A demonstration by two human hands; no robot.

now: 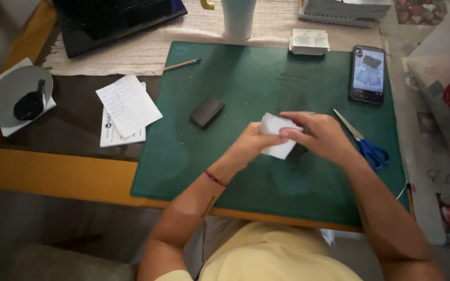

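Centrally, both the left hand [248, 143] and right hand [321, 136] have their fingers clasped on a white folded paper [277, 134] above the green cutting mat [246, 93], scissors [365, 143] just right.

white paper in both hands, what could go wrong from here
The scissors lie beside the right hand, so a sideways sweep might catch the blades. The left hand and right hand both hold the white paper over the green mat, and an uneven pull could crease it. The small dark block lies loose on the mat and could get knocked.
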